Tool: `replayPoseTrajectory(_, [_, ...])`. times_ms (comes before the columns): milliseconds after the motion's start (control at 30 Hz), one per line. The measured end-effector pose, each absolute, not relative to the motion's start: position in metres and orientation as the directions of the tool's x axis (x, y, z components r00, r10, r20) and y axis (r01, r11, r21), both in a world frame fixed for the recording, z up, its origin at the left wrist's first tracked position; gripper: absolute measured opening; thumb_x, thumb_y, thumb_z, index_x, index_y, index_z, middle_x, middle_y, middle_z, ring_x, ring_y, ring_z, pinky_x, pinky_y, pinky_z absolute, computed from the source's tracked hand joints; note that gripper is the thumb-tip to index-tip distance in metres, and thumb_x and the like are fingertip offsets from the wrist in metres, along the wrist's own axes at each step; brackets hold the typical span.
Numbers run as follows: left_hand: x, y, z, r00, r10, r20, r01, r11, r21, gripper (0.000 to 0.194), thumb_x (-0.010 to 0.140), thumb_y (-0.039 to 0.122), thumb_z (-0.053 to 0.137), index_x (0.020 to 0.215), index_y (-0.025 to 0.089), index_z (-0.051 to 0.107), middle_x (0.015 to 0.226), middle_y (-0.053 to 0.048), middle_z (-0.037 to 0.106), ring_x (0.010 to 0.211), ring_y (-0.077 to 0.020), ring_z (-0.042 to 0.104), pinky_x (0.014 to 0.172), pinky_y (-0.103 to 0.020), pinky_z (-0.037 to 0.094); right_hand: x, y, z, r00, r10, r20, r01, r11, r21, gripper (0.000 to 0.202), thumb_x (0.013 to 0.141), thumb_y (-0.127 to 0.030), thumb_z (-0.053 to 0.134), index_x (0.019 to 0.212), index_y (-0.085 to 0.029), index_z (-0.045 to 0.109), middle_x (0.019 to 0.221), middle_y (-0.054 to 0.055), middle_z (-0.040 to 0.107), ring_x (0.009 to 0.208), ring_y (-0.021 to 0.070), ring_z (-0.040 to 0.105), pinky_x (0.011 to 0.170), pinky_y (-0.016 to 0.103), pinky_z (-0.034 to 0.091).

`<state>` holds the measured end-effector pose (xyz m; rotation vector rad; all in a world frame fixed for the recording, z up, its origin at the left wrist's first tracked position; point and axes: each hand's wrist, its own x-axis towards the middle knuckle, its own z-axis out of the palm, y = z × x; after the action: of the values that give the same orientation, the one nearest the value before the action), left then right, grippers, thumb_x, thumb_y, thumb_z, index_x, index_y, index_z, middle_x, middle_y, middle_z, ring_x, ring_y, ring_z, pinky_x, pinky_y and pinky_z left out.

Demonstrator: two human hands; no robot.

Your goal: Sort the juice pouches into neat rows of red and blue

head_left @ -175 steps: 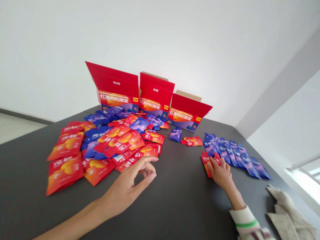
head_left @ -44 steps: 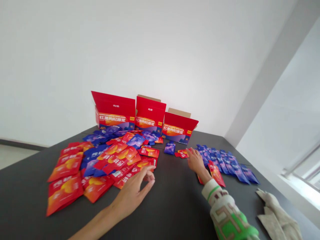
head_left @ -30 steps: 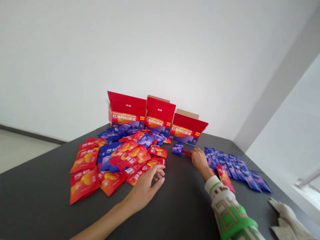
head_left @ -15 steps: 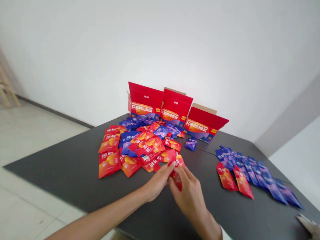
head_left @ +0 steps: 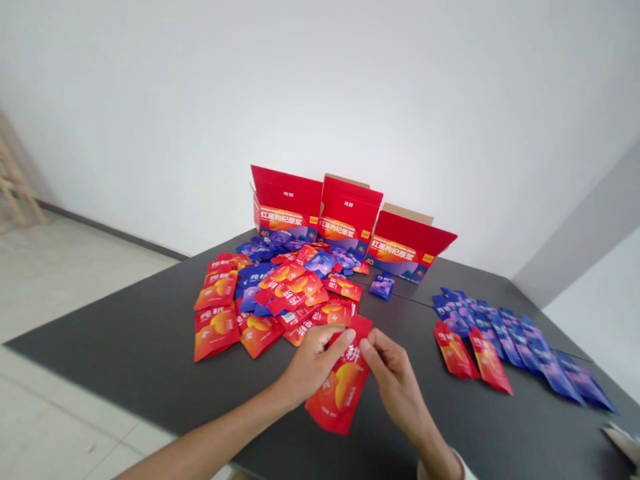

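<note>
A red pouch [head_left: 341, 387] with orange fruit printed on it hangs between my two hands, top edge up and bottom edge toward me. My left hand [head_left: 313, 363] pinches its upper left side, thumb across the front. At the upper right edge, my right hand [head_left: 393, 373] grips it between thumb and fingers. Just beyond lies a mixed pile of red and blue-purple pouches [head_left: 290, 287]. Over to the right, two red pouches [head_left: 455, 352] lie beside overlapping rows of blue-purple pouches [head_left: 510, 340].
Three red cardboard boxes [head_left: 290, 223] with raised flaps stand along the back of the dark table [head_left: 165, 340], near the wall. One small blue pouch [head_left: 383, 287] lies in front of the right box. A pale object [head_left: 620, 441] sits at the lower right edge.
The red pouch, earlier mostly covered by my fingers, now shows its printed front and hangs down toward me. My hands have moved a little apart along its top.
</note>
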<state>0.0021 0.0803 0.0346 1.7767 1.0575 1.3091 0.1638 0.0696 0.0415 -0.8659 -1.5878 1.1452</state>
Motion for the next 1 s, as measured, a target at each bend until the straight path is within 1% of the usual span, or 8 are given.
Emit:
replayPoseTrajectory(100, [0.0, 0.08, 0.039, 0.247, 0.881, 0.403, 0.169, -0.448, 0.878, 0.044, 0.091, 0.049, 0.051, 0.062, 0.017, 0.06, 0.06, 0.001, 0.058, 0.06, -0.0158, 0.053, 0.056, -0.025, 0.043, 0.162, 0.067, 0.043, -0.268, 0.925, 0.268, -0.09, 0.253, -0.963, 0.031, 0.092, -0.048, 0.054, 0.076, -0.021, 0.052, 0.068, -0.004, 0.049, 0.06, 0.0103, 0.041, 0.057, 0.022, 0.038])
replayPoseTrajectory(233, [-0.001, 0.078, 0.046, 0.395, 0.826, 0.402, 0.121, -0.48, 0.869, 0.039, 0.093, 0.045, 0.051, 0.072, 0.016, 0.067, 0.071, -0.003, 0.067, 0.069, -0.0187, 0.059, 0.065, -0.027, 0.048, 0.158, 0.063, 0.043, -0.323, 0.91, 0.262, -0.064, 0.255, -0.965, 0.031, 0.092, -0.049, 0.054, 0.087, -0.02, 0.063, 0.075, 0.0, 0.061, 0.066, 0.0129, 0.052, 0.062, 0.024, 0.044])
replayPoseTrajectory(300, [-0.001, 0.075, 0.047, 0.44, 0.806, 0.396, 0.103, -0.483, 0.869, 0.037, 0.094, 0.042, 0.049, 0.079, 0.015, 0.069, 0.077, -0.005, 0.069, 0.073, -0.0198, 0.061, 0.07, -0.028, 0.049, 0.156, 0.061, 0.042, -0.339, 0.911, 0.234, -0.088, 0.216, -0.972, 0.033, 0.092, -0.049, 0.053, 0.086, -0.019, 0.066, 0.072, 0.0, 0.062, 0.062, 0.0126, 0.054, 0.059, 0.024, 0.044])
replayPoseTrajectory(400, [0.0, 0.071, 0.045, 0.463, 0.805, 0.37, 0.106, -0.465, 0.879, 0.036, 0.094, 0.04, 0.049, 0.075, 0.015, 0.068, 0.074, -0.003, 0.066, 0.07, -0.018, 0.06, 0.065, -0.026, 0.047, 0.156, 0.059, 0.042, -0.336, 0.924, 0.18, -0.177, 0.126, -0.976, 0.036, 0.091, -0.05, 0.055, 0.078, -0.018, 0.064, 0.065, -0.002, 0.061, 0.056, 0.0108, 0.053, 0.055, 0.023, 0.041])
replayPoseTrajectory(533, [0.003, 0.068, 0.039, 0.415, 0.829, 0.374, 0.163, -0.472, 0.866, 0.037, 0.093, 0.044, 0.052, 0.072, 0.016, 0.067, 0.068, -0.001, 0.063, 0.066, -0.0168, 0.058, 0.059, -0.024, 0.047, 0.16, 0.059, 0.044, -0.231, 0.963, 0.136, -0.301, 0.062, -0.952, 0.036, 0.086, -0.052, 0.061, 0.074, -0.019, 0.062, 0.062, -0.002, 0.062, 0.054, 0.0111, 0.054, 0.053, 0.022, 0.042])
replayPoseTrajectory(733, [0.008, 0.069, 0.04, 0.254, 0.848, 0.465, 0.261, -0.523, 0.811, 0.037, 0.094, 0.043, 0.049, 0.072, 0.018, 0.066, 0.067, -0.001, 0.064, 0.066, -0.0173, 0.057, 0.063, -0.026, 0.048, 0.156, 0.045, 0.035, -0.151, 0.971, 0.185, -0.333, 0.126, -0.935, 0.027, 0.083, -0.044, 0.068, 0.098, -0.021, 0.068, 0.088, 0.002, 0.071, 0.075, 0.0156, 0.063, 0.072, 0.028, 0.051])
replayPoseTrajectory(867, [0.006, 0.069, 0.038, 0.343, 0.855, 0.389, 0.185, -0.467, 0.864, 0.028, 0.094, 0.039, 0.051, 0.086, 0.019, 0.068, 0.073, -0.001, 0.065, 0.069, -0.0168, 0.059, 0.063, -0.025, 0.048, 0.182, 0.044, 0.043, -0.015, 0.99, 0.139, -0.321, 0.127, -0.938, 0.023, 0.081, -0.041, 0.071, 0.086, -0.019, 0.069, 0.083, 0.002, 0.071, 0.071, 0.0154, 0.063, 0.07, 0.028, 0.053])
replayPoseTrajectory(1000, [0.002, 0.069, 0.033, 0.367, 0.866, 0.338, 0.107, -0.401, 0.91, 0.026, 0.093, 0.037, 0.054, 0.114, 0.022, 0.062, 0.091, -0.003, 0.065, 0.084, -0.0184, 0.063, 0.076, -0.028, 0.05, 0.28, 0.066, 0.064, 0.305, 0.952, 0.036, -0.312, 0.135, -0.941, 0.028, 0.075, -0.04, 0.075, 0.095, -0.022, 0.069, 0.087, 0.003, 0.073, 0.069, 0.0174, 0.067, 0.064, 0.03, 0.056])
